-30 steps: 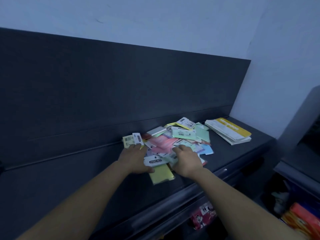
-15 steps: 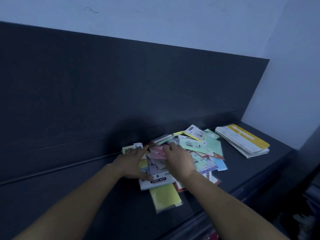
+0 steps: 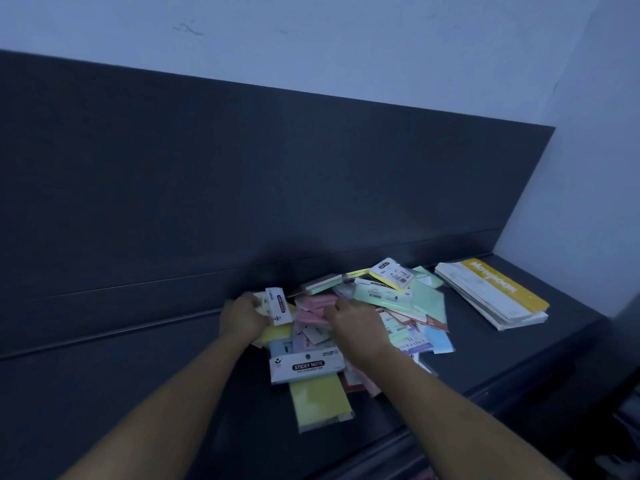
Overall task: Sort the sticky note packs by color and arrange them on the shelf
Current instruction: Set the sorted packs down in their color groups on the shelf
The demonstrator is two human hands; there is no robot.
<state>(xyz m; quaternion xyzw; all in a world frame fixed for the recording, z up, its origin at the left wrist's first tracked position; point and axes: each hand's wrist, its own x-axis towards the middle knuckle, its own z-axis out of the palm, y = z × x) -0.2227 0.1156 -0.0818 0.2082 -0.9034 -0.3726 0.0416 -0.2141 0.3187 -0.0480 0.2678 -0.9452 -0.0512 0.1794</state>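
- One loose heap of sticky note packs (image 3: 384, 296) lies on the dark matte shelf (image 3: 138, 393), close to its back panel. The packs overlap, so there are perhaps two dozen (flat rectangles in glossy wrap with white card headers), in pink, green, yellow and blue.
- The left hand (image 3: 242, 318), at the heap's left edge, curls its fingers round one held pack (image 3: 278, 306), header tilted up.
- The right hand (image 3: 356, 323) lies on the heap's middle, fingertips bent onto the pink packs (image 3: 313, 306). Whether it pinches one I cannot tell.
- One front yellow pack (image 3: 320, 401), labelled STICKY NOTE, lies between the forearms.
- One booklet stack (image 3: 491, 294), yellow cover on top, sits apart to the right.
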